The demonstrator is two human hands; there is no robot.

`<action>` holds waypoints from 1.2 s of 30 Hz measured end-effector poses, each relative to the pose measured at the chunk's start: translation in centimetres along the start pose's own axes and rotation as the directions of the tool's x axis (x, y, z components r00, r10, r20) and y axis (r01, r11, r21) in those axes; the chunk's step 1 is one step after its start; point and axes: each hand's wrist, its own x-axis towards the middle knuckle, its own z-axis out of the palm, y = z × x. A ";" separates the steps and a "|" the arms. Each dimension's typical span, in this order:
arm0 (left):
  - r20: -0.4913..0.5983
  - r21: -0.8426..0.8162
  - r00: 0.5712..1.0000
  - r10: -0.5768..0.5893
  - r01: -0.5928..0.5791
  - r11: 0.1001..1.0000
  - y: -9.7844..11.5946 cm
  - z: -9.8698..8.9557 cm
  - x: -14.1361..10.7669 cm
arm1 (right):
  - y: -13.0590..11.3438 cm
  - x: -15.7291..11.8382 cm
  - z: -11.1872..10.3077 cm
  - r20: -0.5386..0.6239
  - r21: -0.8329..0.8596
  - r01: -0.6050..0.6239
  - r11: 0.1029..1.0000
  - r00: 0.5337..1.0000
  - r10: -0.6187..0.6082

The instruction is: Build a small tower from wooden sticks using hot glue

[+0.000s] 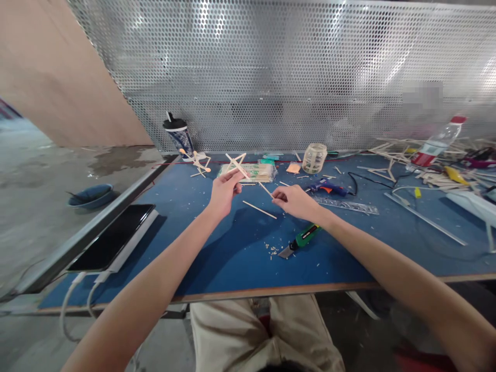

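Note:
Between the fingers of my left hand (225, 192) is a small frame of thin wooden sticks (236, 163), raised over the table. My right hand (291, 200) pinches the near end of a slim wooden stick (265, 189). That stick's far end points toward the frame; whether they touch I cannot tell. Below and between the hands, another wooden stick (259, 209) lies on the blue table (220, 263). A green utility knife (300, 241), blade out, rests under my right forearm beside some wood shavings (273, 250).
Behind the hands lie a packet of sticks (251, 173) and a clear jar (314, 158). A blue glue gun (329, 187) and clear ruler (346, 205) are to the right. Further right stands a bottle (437, 142); a phone (114, 237) sits left, a tumbler (179, 135) back left.

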 end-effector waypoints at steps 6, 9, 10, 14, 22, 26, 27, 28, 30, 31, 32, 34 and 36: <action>-0.014 0.002 0.999 0.033 -0.033 0.999 0.2 -0.4 0.5 | -3.3 3.7 0.3 0.279 -0.196 0.046 0.980 0.960 0.010; -0.014 0.013 0.999 0.041 -0.041 0.999 0.2 -0.5 0.5 | -4.3 5.6 0.9 0.466 -0.214 0.021 0.977 0.881 0.083; -0.017 0.018 0.999 0.044 -0.044 0.999 0.1 -0.6 0.5 | -4.4 6.0 1.2 0.485 -0.227 0.021 0.974 0.869 0.095; -0.018 0.044 0.998 0.068 -0.068 0.997 0.1 -1.0 0.7 | -4.6 6.8 2.5 0.530 -0.327 0.058 0.943 0.838 0.132; -0.031 0.075 0.993 0.112 -0.109 0.991 0.3 -1.4 0.9 | -4.6 5.1 1.0 0.396 -0.250 0.089 0.964 0.918 0.018; -0.036 0.079 0.993 0.113 -0.110 0.991 0.4 -1.3 0.8 | -2.8 3.1 -0.8 0.234 0.103 0.082 0.991 0.967 -0.104; -0.030 0.083 0.993 0.115 -0.113 0.990 0.4 -1.2 0.7 | -2.2 2.5 -0.9 0.182 0.168 0.079 0.983 0.977 -0.110; -0.019 0.084 0.993 0.117 -0.115 0.990 0.4 -1.0 0.6 | -1.7 1.9 -0.9 0.126 0.215 0.082 0.973 0.986 -0.111; 0.005 0.081 0.993 0.120 -0.120 0.989 0.4 -0.6 0.2 | -0.8 0.9 -0.6 0.039 0.292 0.076 0.953 0.995 -0.091; 0.016 0.077 0.992 0.122 -0.123 0.989 0.4 -0.3 0.1 | -0.5 0.4 -0.4 0.015 0.313 0.068 0.947 0.997 -0.077; 0.025 0.075 0.992 0.124 -0.125 0.989 0.4 -0.1 -0.1 | -0.3 0.0 -0.1 -0.001 0.326 0.061 0.944 0.998 -0.064; 0.036 0.077 0.991 0.130 -0.132 0.988 0.5 0.4 -0.5 | -0.4 -0.6 0.5 -0.012 0.324 0.061 0.944 0.998 -0.061; 0.042 0.086 0.988 0.146 -0.149 0.985 0.5 0.7 -0.7 | -1.0 -1.0 0.8 -0.025 0.311 0.083 0.947 0.997 -0.079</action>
